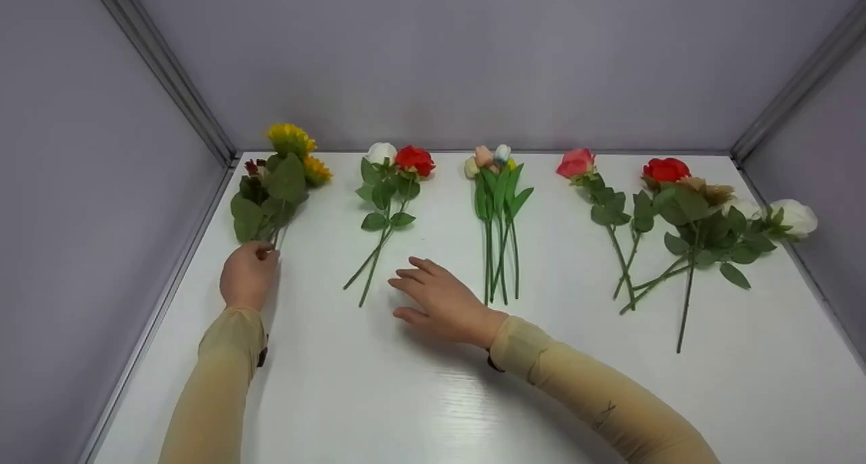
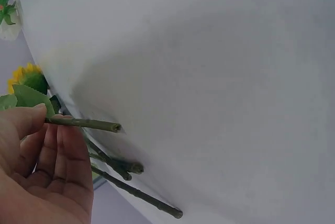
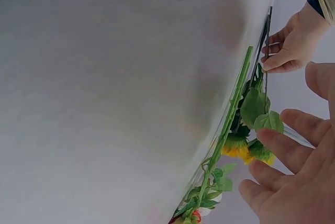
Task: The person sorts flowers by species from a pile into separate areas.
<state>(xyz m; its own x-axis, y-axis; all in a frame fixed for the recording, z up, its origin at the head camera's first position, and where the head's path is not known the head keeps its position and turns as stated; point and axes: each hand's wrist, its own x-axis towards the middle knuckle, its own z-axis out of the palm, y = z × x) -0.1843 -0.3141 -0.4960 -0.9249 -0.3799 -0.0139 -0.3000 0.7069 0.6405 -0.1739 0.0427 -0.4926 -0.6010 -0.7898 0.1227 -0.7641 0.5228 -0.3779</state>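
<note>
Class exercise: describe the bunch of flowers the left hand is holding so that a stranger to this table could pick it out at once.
Start at the white table's far left corner. There lies the sunflower bunch, its stems pinched by the left hand. It alone has yellow heads; the other bunches show red, white or pink blooms.

Open tabletop point(image 1: 419, 396) in front; flower bunches point(image 1: 499, 214) in row bar rear; walls point(image 1: 81, 180) close sides.

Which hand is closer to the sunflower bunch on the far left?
Left. The left hand pinches the stems of the sunflower bunch. The right hand lies open on the table between the white-and-red rose pair and the tulip bunch, away from the sunflowers.
</note>
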